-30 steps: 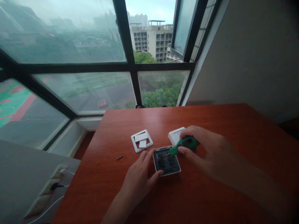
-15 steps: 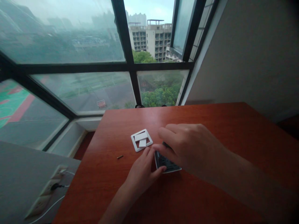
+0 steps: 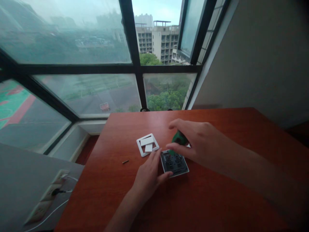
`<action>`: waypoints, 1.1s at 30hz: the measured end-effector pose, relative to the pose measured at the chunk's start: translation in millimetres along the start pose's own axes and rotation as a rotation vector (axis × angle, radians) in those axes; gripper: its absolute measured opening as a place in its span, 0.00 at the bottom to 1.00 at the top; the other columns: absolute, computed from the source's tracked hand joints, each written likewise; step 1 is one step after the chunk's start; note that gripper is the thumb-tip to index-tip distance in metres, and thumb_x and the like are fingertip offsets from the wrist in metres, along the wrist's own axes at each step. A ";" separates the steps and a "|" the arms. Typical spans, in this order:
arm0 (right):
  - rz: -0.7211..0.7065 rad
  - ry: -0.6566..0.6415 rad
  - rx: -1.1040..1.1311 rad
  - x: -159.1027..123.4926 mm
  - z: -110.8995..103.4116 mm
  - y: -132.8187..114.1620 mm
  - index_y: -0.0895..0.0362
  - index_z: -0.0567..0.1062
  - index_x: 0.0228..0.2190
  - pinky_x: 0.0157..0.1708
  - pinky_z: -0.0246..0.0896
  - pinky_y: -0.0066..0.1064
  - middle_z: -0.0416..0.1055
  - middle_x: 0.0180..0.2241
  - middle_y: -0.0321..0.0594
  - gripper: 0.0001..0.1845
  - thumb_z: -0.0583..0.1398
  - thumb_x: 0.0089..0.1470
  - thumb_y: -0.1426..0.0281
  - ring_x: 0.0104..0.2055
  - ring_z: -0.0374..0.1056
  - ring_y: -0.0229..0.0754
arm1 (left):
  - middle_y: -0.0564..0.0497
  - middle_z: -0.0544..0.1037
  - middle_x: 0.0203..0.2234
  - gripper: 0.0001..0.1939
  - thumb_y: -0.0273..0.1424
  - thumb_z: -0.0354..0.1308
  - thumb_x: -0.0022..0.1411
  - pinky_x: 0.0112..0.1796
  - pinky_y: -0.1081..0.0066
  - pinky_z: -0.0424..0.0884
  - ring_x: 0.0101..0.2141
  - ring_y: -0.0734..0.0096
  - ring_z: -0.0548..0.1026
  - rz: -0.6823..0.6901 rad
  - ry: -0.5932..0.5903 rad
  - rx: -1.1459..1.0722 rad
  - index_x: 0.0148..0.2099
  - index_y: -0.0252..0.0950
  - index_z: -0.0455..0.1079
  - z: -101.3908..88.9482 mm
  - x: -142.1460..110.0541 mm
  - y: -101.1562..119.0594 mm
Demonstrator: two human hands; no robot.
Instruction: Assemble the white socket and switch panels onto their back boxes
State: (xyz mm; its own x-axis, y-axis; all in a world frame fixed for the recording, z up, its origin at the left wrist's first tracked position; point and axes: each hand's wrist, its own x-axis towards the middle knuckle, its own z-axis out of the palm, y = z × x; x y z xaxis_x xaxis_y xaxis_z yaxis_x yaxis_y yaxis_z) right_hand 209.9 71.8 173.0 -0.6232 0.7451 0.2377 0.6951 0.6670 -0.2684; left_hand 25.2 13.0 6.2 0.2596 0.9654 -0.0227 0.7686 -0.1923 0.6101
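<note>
A square wall switch body point(image 3: 175, 165), dark inside with a white rim, lies on the table. My left hand point(image 3: 151, 175) grips its left side, fingers at the upper left corner and thumb on the near edge. Above its far edge, my right hand point(image 3: 193, 138) has the green and black handle of a screwdriver point(image 3: 179, 138) in its grasp, with thumb and index finger spread around it. The screwdriver's tip cannot be made out. Left of the switch body lies a white cover frame point(image 3: 139, 147) with two white plates point(image 3: 146, 141) on it.
A small screw point(image 3: 125, 161) lies on the reddish wooden table point(image 3: 135, 125), left of the frame. A power strip point(image 3: 49, 193) with plugs and white cable is at the wall on the left. Windows stand beyond the table's far edge.
My right hand has lifted slightly and its thumb and index finger have spread, baring the green handle and more of the switch body. My left hand stays at the switch body.
</note>
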 end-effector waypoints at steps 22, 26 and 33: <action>-0.017 -0.084 -0.214 18.9 -3.8 -23.5 0.57 0.73 0.35 0.24 0.50 0.32 0.76 0.30 0.43 0.10 0.54 0.60 0.65 0.30 0.72 0.46 | 0.41 0.61 0.61 0.44 0.35 0.67 0.49 0.53 0.54 0.66 0.58 0.48 0.64 0.064 0.012 -0.058 0.64 0.41 0.50 -3.1 2.4 2.1; -0.150 -0.150 0.026 15.7 -7.4 -16.4 0.59 0.69 0.48 0.34 0.58 0.31 0.75 0.43 0.46 0.17 0.57 0.56 0.72 0.42 0.71 0.44 | 0.41 0.62 0.60 0.44 0.36 0.66 0.50 0.53 0.54 0.67 0.58 0.48 0.65 0.054 -0.005 -0.059 0.65 0.40 0.50 -3.0 2.7 1.1; 0.051 -0.065 -0.301 12.1 -9.3 -20.2 0.57 0.73 0.30 0.23 0.49 0.32 0.75 0.26 0.46 0.19 0.53 0.60 0.56 0.27 0.70 0.47 | 0.41 0.62 0.60 0.41 0.35 0.67 0.49 0.52 0.55 0.67 0.57 0.47 0.65 0.042 -0.011 -0.058 0.63 0.39 0.54 -5.8 3.4 2.7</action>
State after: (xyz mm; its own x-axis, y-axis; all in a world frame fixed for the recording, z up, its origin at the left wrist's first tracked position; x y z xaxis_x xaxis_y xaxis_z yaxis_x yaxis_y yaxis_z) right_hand 191.7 67.3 190.0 -0.5995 0.7824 0.1686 0.7950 0.6065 0.0125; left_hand 24.8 16.8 12.3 0.2977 0.9546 -0.0046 0.7215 -0.2219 0.6559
